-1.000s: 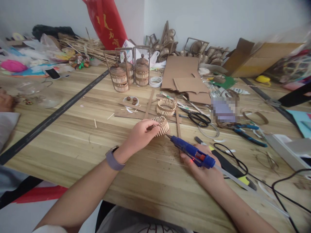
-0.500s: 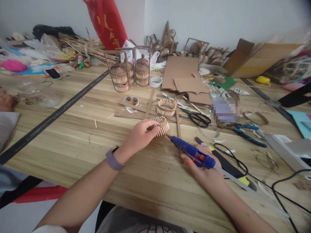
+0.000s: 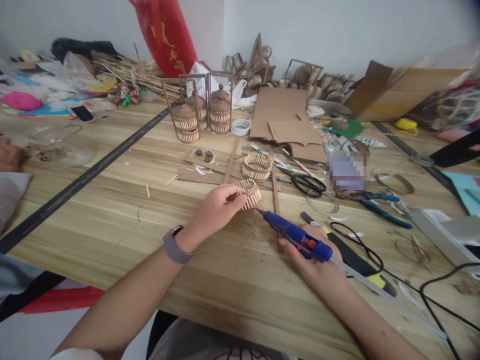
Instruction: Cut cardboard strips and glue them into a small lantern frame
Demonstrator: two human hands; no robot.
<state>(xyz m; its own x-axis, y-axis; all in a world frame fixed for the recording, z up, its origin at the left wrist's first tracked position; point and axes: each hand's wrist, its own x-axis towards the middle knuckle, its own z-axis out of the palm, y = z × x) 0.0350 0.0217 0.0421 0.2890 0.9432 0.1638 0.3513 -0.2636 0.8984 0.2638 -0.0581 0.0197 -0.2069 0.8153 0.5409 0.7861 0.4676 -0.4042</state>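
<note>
My left hand (image 3: pixel 221 206) pinches the near side of a small ring of upright wooden sticks (image 3: pixel 254 196), tilted just above the table. A blue hot glue gun (image 3: pixel 296 236) is gripped in my right hand (image 3: pixel 318 260), its nozzle close to the ring's lower right edge; I cannot tell whether it touches. A red light glows on the gun, and a long glue stick runs out of its back. Right behind the held ring stands a second stick ring (image 3: pixel 257 167). Thin brown strips (image 3: pixel 275 190) lie beside both rings.
Finished lidded stick baskets (image 3: pixel 185 121) with tall handles stand behind. Black scissors (image 3: pixel 307 184), blue-handled pliers (image 3: pixel 386 210) and a black-and-yellow tool (image 3: pixel 356 260) lie right. Cardboard sheets (image 3: pixel 279 112) lie at the back. Another person's hand (image 3: pixel 9 155) rests at the far left.
</note>
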